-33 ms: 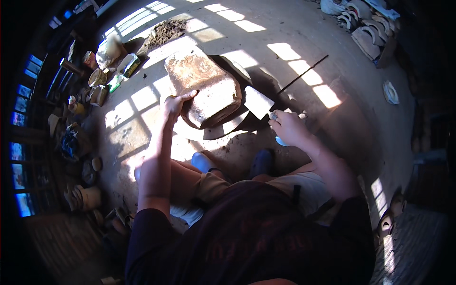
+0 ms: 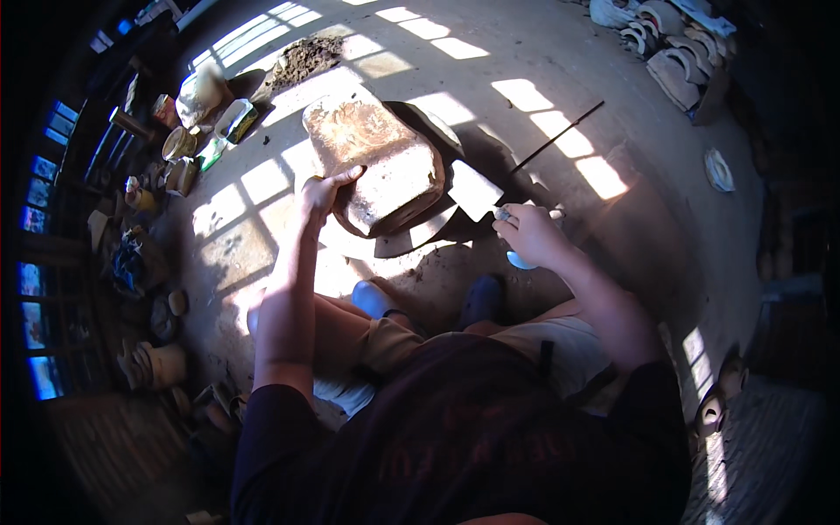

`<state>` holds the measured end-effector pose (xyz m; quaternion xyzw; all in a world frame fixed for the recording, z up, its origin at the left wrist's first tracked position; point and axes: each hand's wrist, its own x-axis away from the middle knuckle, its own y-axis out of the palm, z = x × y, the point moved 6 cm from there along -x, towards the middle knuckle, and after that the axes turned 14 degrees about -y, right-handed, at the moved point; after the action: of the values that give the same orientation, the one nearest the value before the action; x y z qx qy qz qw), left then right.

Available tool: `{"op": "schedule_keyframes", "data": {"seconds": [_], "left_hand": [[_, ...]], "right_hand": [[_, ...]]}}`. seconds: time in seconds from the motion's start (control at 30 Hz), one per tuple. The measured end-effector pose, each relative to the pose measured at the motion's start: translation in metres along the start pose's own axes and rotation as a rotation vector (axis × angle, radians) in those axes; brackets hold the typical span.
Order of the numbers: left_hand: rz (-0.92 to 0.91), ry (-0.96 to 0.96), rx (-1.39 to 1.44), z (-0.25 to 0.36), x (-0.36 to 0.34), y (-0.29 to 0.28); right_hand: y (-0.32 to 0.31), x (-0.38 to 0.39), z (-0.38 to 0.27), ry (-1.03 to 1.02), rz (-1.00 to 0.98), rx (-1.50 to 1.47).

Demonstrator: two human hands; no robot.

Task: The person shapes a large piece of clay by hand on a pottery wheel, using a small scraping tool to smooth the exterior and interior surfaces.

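A large, rounded, box-shaped piece [image 2: 376, 144], mottled brown and pale like clay, lies in front of me over a round disc [image 2: 424, 229] that shows at its near right edge. My left hand [image 2: 322, 192] grips its near left side, thumb laid on the upper face; the other fingers are mostly hidden. My right hand [image 2: 531, 234] is closed around the handle of a trowel [image 2: 474, 190]. The trowel's flat, pale blade points at the piece's right side, and I cannot tell if they touch. A light-blue bit [image 2: 520, 261] shows below the right hand.
A thin dark rod [image 2: 558, 137] lies on the floor beyond the trowel. At the back is a heap of brown soil or clay [image 2: 306, 61]. Tubs, bags and an open container [image 2: 236, 120] line the left side. Curved clay pieces [image 2: 687, 57] are stacked at far right.
My right hand and the trowel have shifted very slightly to the left. My left hand and the box-shaped piece look unmoved.
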<state>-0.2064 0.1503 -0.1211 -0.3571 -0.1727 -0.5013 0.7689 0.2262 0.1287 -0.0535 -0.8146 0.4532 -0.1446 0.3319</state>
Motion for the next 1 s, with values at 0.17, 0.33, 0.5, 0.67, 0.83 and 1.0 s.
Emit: {"op": "schedule_keyframes", "data": {"seconds": [0.17, 0.33, 0.5, 0.67, 0.83, 1.0], "left_hand": [[-0.002, 0.035, -0.005, 0.002, -0.006, 0.001], [-0.013, 0.024, 0.070, -0.012, -0.017, -0.004], [-0.032, 0.031, 0.128, -0.009, -0.012, 0.001], [-0.115, 0.012, 0.212, -0.002, 0.006, 0.012], [-0.117, 0.014, 0.245, -0.013, -0.017, 0.004], [-0.058, 0.035, 0.233, -0.011, -0.009, 0.006]], "right_hand": [[0.001, -0.012, 0.021, 0.162, -0.063, -0.149], [-0.022, -0.032, -0.039, 0.152, -0.176, 0.159], [-0.031, -0.051, -0.056, 0.135, -0.270, 0.407], [-0.042, -0.071, -0.064, 0.118, -0.351, 0.480], [-0.043, -0.085, -0.047, 0.106, -0.410, 0.376], [-0.033, -0.046, -0.016, 0.308, -0.291, 0.004]]}}
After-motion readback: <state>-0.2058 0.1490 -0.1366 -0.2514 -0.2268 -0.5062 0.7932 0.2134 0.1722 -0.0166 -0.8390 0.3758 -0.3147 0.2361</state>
